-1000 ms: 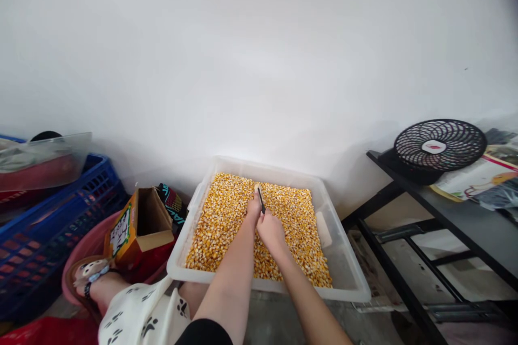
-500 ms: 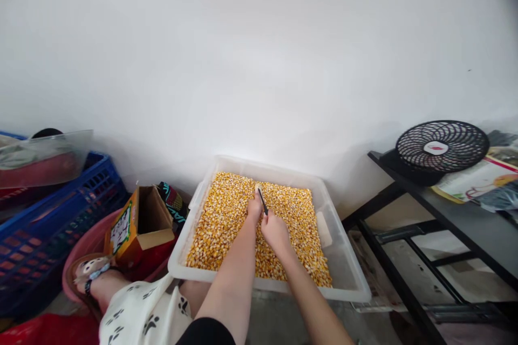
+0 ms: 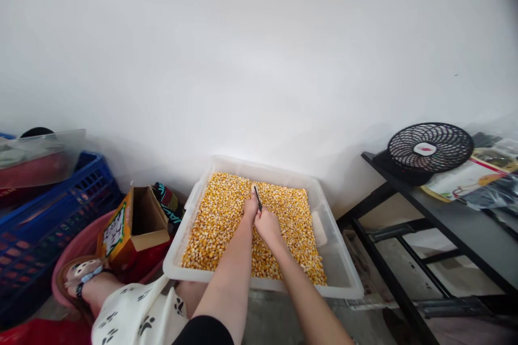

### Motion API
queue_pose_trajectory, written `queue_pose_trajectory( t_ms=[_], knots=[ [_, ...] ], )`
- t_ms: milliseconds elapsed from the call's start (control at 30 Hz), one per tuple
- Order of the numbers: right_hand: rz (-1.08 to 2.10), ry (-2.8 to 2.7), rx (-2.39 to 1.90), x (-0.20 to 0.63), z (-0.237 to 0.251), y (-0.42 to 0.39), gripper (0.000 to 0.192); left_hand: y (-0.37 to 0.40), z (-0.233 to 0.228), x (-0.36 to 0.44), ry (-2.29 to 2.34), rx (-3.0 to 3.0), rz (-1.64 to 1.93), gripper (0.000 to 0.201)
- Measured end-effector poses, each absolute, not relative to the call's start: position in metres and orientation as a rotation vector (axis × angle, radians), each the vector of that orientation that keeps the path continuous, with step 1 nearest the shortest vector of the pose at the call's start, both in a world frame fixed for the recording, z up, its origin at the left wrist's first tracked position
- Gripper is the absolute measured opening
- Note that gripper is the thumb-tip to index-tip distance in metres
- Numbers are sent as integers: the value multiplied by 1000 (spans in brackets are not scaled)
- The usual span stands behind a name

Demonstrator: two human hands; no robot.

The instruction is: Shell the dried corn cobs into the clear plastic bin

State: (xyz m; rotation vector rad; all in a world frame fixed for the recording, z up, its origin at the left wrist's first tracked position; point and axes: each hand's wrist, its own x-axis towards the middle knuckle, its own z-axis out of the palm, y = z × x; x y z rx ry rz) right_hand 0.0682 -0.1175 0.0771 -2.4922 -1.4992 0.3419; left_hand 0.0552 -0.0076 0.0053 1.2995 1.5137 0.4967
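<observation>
Your right hand point(image 3: 267, 226) is closed around a thin black tool point(image 3: 257, 198), its tip pointing to the far side above the corn kernels point(image 3: 218, 221). Your left hand point(image 3: 250, 208) rests on the kernels just beside it, fingers curled; whether it grips anything you cannot tell. The kernels fill a clear plastic bin point(image 3: 342, 275) on the floor, with an open cardboard box point(image 3: 133, 226) to its left.

Clear plastic tub point(image 3: 343, 280): open-topped, reachable from above; low walls bound all four sides. Corn kernels point(image 3: 218, 221) cover the floor of the tub. Left flank: open cardboard box point(image 3: 131, 229) and pink basin point(image 3: 79, 250) just beside the wall. Right flank: black shelf frame point(image 3: 404, 215) near, carrying a fan point(image 3: 429, 149). Behind: white wall point(image 3: 259, 54), close.
</observation>
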Motion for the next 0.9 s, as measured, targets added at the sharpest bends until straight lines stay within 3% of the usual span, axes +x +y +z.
queue_pose_trajectory(
  t_ms=[300,900],
  knots=[
    [336,-1463,-2529,78,77,-92,33,-15,3,50,1515,1244,516,62],
    [347,-1565,-2445,76,84,-127,34,-22,4,54,1541,1392,525,75]
  ],
)
